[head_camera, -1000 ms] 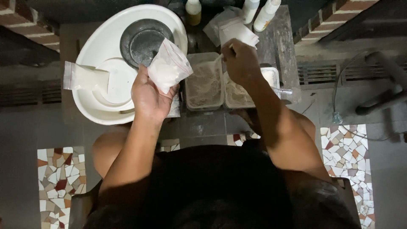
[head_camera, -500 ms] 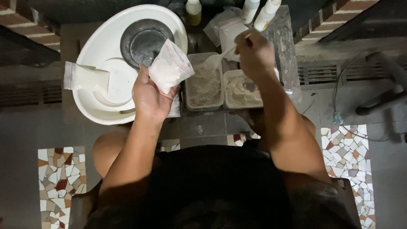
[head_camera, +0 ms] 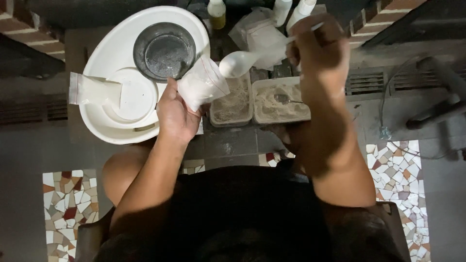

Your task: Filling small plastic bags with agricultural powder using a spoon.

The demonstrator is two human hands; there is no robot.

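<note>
Right hand has lifted the spoon, clenched, bowl pointing left beside the bag my left hand grasps.

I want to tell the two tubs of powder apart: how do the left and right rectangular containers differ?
The left container shows only greyish powder, while the right container has a dark spoon lying in it. The right container's powder looks paler and heaped unevenly; the left one's looks flatter. The white spoon held by the right hand hangs above the left container, not the right. Both are pale rectangular tubs set side by side.
</note>
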